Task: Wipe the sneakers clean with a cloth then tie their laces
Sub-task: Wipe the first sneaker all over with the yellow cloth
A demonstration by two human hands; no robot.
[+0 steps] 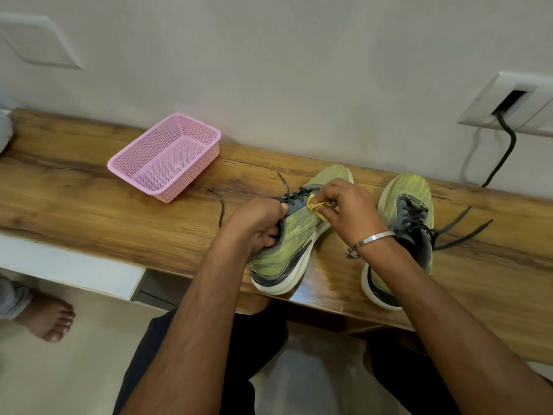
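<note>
The near sneaker (294, 235) is sitting on the wooden bench (74, 205), tipped a little onto its side. Its long way is running from the heel at the bench's front edge to the toe pointing toward the wall. The right hand (344, 208) is pinching a small yellow cloth (315, 205) and pressing it on the shoe's upper, just past the laces. The left hand (257, 226) is gripping the shoe's collar at the heel end, with fingers curled into the opening, and it is keeping the shoe from sliding.

So the cloth is sitting about halfway along the sneaker, and the toe is lying farther away from it while the heel side is lying closer to the person. The right hand is the nearer one for rubbing toward the toe, I think, with strokes going along the shoe's long way. The shoe's laces (221, 205) are lying loose on the bench to the left of the sneaker.

The other sneaker (401, 205) is standing upright to the right of the near sneaker, not touching it, with its laces untied too. A pink basket (125, 163) is resting far to the left of the near sneaker, closer to the wall.
</note>
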